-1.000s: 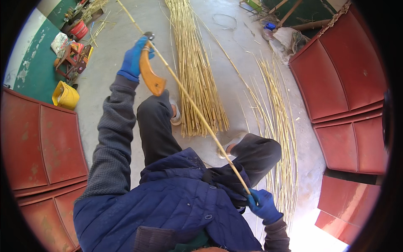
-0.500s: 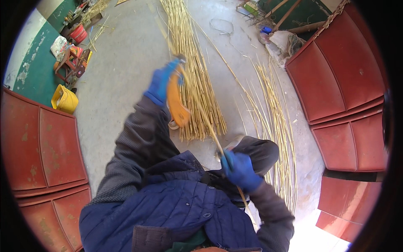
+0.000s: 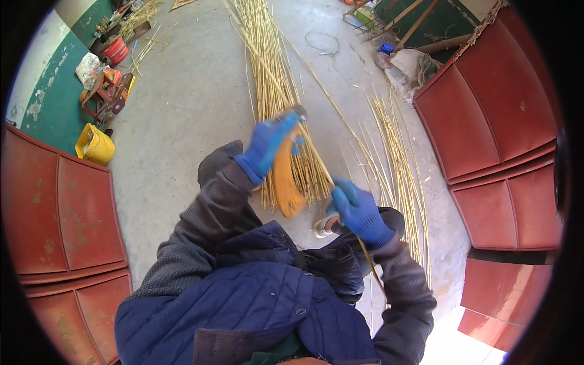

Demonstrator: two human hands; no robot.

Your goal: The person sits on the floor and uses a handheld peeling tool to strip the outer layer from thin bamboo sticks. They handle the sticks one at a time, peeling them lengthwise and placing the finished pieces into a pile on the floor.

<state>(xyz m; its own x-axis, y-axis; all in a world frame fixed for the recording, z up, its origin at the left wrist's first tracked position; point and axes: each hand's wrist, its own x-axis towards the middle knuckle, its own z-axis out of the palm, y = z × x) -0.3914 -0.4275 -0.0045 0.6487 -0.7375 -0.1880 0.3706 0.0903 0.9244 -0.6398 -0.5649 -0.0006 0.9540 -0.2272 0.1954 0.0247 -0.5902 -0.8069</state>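
Observation:
My left hand point(image 3: 263, 151), in a blue glove, is closed around a tool with a curved orange-brown handle point(image 3: 285, 185). A dark metal part sits at the tool's upper end, blurred, so its exact kind is unclear. My right hand point(image 3: 360, 214), also blue-gloved, grips a long straw-coloured reed stalk point(image 3: 317, 159). The stalk runs up and left past the tool, and its other end hangs down beside my right forearm. Beneath my hands, a thick bundle of reed stalks point(image 3: 267, 73) lies on the floor, its cut ends toward me.
A looser pile of stalks point(image 3: 398, 164) lies to the right. Red padded seats point(image 3: 486, 91) line the right side, and more red panels point(image 3: 85, 207) the left. A yellow bucket point(image 3: 96, 146) and a red bucket point(image 3: 115, 51) stand by the left wall.
My left hand has come down and to the right with the tool. My right hand has moved slightly up and away from me along with the stalk; the hands are closer together.

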